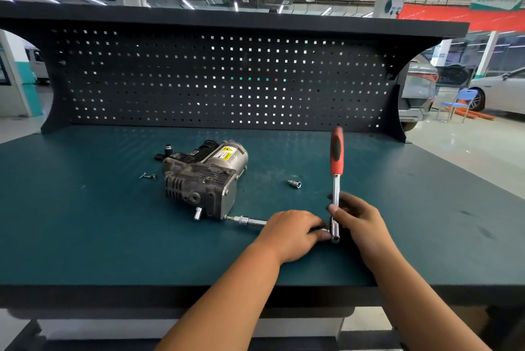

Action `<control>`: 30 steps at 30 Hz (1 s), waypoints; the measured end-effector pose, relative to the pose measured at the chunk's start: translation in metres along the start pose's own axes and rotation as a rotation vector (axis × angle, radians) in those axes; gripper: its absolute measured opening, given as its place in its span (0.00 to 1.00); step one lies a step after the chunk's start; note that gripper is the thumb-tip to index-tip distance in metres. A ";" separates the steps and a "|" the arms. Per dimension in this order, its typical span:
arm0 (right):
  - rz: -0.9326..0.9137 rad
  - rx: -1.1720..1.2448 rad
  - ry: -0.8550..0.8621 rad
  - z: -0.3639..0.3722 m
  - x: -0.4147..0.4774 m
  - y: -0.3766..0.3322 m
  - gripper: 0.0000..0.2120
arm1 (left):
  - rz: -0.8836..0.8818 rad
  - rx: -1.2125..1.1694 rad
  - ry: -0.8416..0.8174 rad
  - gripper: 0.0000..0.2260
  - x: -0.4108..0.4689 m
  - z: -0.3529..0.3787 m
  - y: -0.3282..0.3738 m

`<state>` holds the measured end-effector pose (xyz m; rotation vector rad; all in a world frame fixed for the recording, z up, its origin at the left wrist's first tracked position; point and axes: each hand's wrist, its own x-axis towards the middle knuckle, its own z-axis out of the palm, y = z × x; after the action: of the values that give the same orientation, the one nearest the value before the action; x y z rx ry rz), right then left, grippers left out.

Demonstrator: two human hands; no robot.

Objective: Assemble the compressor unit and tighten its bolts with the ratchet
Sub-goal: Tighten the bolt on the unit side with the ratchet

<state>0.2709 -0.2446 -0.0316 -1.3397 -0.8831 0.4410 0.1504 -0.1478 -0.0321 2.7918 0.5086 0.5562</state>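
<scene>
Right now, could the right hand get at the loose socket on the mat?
Probably, but not freely: the right hand grips the ratchet. The socket lies nearby on the open mat, with nothing covering it.

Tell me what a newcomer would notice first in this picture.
The red-handled ratchet stands upright right of centre, its shaft gripped by the right hand. The left hand holds the extension bar, which runs left to the grey compressor in the middle of the bench.
</scene>
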 end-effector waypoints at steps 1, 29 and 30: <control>-0.063 0.024 -0.014 -0.001 -0.004 -0.001 0.10 | -0.008 0.001 0.006 0.12 0.001 0.000 0.000; -0.004 -0.230 -0.036 0.013 -0.003 0.002 0.09 | -0.061 0.004 -0.005 0.18 0.001 -0.002 -0.002; 0.012 -0.239 -0.037 0.013 -0.003 0.003 0.09 | -0.050 0.003 -0.006 0.17 0.001 -0.002 -0.002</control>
<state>0.2595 -0.2375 -0.0357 -1.5601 -0.9819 0.3784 0.1502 -0.1449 -0.0307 2.7745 0.5769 0.5362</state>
